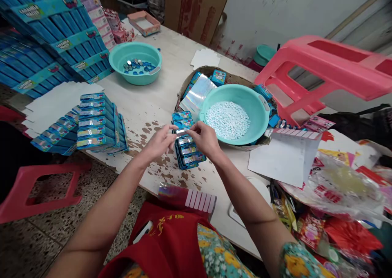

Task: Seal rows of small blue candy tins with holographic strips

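Note:
A stack of small blue packs [190,159] with shiny tops lies on the table under my hands. My left hand [161,142], fingers drawn together, is at the left end of a shiny strip [181,132] at the upper part of the stack. At the strip's other end my right hand [206,138] pinches with thumb and forefinger. Close to my body, at the table edge, lies a backing sheet [200,200] with a row of pale strips.
A turquoise basin of white tablets [263,123] sits on a carton holding blue packs. Another basin [134,78] contains small shiny pieces. Blue packs [101,123] are stacked left, near tall display boxes [61,45]. A pink stool [321,65] stands right, beside plastic bags [339,184].

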### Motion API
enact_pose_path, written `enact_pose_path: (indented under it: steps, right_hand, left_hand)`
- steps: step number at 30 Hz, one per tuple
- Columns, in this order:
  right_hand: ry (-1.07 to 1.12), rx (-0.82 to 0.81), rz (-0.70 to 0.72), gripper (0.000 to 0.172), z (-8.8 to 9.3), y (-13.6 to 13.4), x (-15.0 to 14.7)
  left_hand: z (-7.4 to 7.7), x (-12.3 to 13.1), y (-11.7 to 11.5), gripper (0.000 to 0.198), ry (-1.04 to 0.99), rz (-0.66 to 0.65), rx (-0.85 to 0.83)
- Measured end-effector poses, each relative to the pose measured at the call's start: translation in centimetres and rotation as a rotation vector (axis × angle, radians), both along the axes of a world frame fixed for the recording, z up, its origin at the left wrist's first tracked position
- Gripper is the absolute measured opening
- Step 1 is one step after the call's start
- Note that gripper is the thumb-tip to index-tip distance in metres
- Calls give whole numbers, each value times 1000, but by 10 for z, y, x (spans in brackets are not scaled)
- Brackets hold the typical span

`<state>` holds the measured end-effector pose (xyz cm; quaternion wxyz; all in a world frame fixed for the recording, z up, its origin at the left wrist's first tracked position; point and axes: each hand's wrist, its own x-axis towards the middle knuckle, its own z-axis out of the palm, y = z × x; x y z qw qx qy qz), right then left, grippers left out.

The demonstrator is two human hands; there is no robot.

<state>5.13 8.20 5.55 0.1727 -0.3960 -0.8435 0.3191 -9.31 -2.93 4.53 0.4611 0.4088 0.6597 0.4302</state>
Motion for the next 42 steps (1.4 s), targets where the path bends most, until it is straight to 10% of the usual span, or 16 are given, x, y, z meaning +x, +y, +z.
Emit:
enact_pose_path:
  steps: [6,13,20,23,26,29,36,42]
  right_hand:
    - [-278,2,0,9,-16,50,-53]
    - [-230,50,-104,29,-34,61,-48]
    - [-10,-150,-138,14,-47,68,-43]
    - [280,-14,-240,19,-37,36,-4]
    - [439,85,-301,18,-37,-32,53]
    - [297,34,-29,10,-64,-103,99]
    - [-289,95,319,42,-156,-153,125]
    - [-365,168,467,28,-165,-153,137]
  left_hand:
    - [-34,-36,48,22,25,138,35]
    - [-70,-15,55,23,-348,248,-20]
    - [-101,6,35,29,55,467,-193]
    - [-107,16,-9,34,348,355,-180]
    - [-117,41,-61,33,522,-42,-139]
    - [-129,71,-95,24,586,-368,-167]
    - [-150,87,-94,27,583,-358,-324]
    - [-159,88,-91,26,553,-297,-357]
